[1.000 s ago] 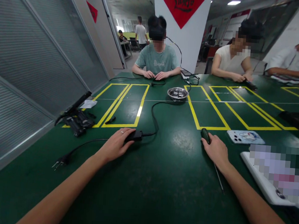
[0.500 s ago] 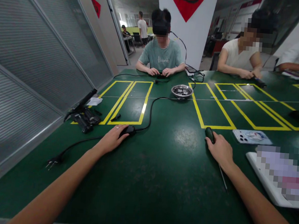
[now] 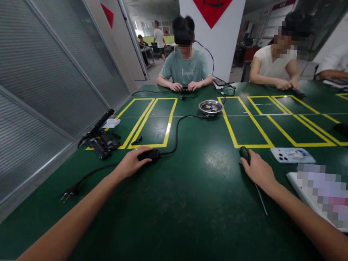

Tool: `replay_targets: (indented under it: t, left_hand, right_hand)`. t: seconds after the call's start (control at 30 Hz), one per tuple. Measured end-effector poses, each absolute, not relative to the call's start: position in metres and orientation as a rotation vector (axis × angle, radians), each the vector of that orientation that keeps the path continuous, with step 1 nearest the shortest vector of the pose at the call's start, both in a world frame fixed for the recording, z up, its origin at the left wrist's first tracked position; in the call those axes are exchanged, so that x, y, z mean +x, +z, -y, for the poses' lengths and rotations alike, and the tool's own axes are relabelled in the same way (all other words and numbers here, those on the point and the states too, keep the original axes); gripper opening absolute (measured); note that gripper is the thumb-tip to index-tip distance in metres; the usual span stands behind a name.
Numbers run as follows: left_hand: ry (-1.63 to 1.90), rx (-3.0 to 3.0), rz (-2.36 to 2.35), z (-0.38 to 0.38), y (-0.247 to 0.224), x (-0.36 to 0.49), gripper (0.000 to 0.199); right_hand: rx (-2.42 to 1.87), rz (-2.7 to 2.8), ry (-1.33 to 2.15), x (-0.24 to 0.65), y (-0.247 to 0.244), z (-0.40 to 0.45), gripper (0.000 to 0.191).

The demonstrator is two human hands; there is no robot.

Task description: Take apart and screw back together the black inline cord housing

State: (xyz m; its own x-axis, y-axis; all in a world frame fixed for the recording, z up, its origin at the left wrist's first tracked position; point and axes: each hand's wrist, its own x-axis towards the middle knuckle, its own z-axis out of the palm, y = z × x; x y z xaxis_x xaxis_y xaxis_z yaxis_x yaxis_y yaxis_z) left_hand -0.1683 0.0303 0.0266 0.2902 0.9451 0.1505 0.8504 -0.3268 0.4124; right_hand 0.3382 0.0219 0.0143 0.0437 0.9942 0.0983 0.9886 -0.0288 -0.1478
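The left hand shifts from its earlier position, exposing more of the power adapter. The green table supports the screwdriver, its handle pinched by the right hand; left thumb and fingers clasp the adapter.

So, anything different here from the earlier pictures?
The left hand and the black adapter have moved slightly left across the table, and the plug has shifted left too. Nothing newly held or let go by either hand. The right hand on the screwdriver and the metal bowl stayed as they were.
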Motion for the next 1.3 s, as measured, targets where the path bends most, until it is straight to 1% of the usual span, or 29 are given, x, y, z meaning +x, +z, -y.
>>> replay_targets:
  t: [0.1, 0.2, 0.3, 0.4, 0.57, 0.67, 0.73, 0.83, 0.9, 0.93, 0.97, 1.07, 1.17, 1.3]
  left_hand:
    - [0.576, 2.314, -1.653, -0.03, 0.022, -0.171, 0.051]
    - [0.555, 2.329, -1.659, -0.032, 0.016, -0.169, 0.052]
    - [0.568, 2.338, -1.657, -0.036, 0.011, -0.164, 0.053]
    - [0.63, 2.305, -1.662, -0.04, 0.011, -0.165, 0.051]
    - [0.823, 2.302, -1.707, -0.037, 0.028, -0.168, 0.05]
    - [0.885, 2.337, -1.627, -0.02, 0.043, -0.148, 0.05]
    - [0.834, 2.304, -1.519, -0.002, 0.049, -0.122, 0.044]
    - [0.705, 2.226, -1.299, 0.029, 0.051, -0.075, 0.034]
    - [0.718, 2.127, -1.242, 0.047, 0.048, -0.048, 0.037]
    - [0.737, 2.06, -1.25, 0.054, 0.047, -0.036, 0.045]
    - [0.762, 2.009, -1.249, 0.06, 0.046, -0.027, 0.049]
    - [0.733, 1.949, -1.261, 0.072, 0.043, -0.009, 0.049]
    - [0.68, 1.889, -1.252, 0.078, 0.041, -0.001, 0.042]
    - [0.709, 1.725, -1.208, 0.081, 0.042, 0.005, 0.031]
  right_hand:
    - [-2.039, 2.116, -0.243, 0.33, 0.02, -0.013, 0.056]
    - [-1.785, 2.276, -0.463, 0.322, 0.027, -0.005, 0.05]
    - [-1.563, 2.43, -0.467, 0.313, 0.031, 0.004, 0.044]
    - [-1.42, 2.522, -0.387, 0.296, 0.028, 0.019, 0.038]
    - [-1.219, 2.589, -0.081, 0.258, 0.017, 0.051, 0.031]
    - [-1.075, 2.571, 0.265, 0.238, 0.016, 0.065, 0.033]
    - [-1.047, 2.466, 0.565, 0.228, 0.017, 0.069, 0.045]
    - [-1.084, 2.217, 1.006, 0.214, 0.02, 0.068, 0.076]
    - [-1.057, 2.077, 1.238, 0.207, 0.019, 0.067, 0.088]
    - [-1.022, 2.025, 1.322, 0.205, 0.019, 0.066, 0.088]
    - [-0.984, 1.98, 1.387, 0.203, 0.018, 0.065, 0.084]
    - [-0.93, 1.821, 1.466, 0.201, 0.016, 0.065, 0.066]
    - [-0.926, 1.696, 1.525, 0.203, 0.016, 0.066, 0.055]
    - [-0.874, 1.508, 1.712, 0.206, 0.018, 0.067, 0.045]
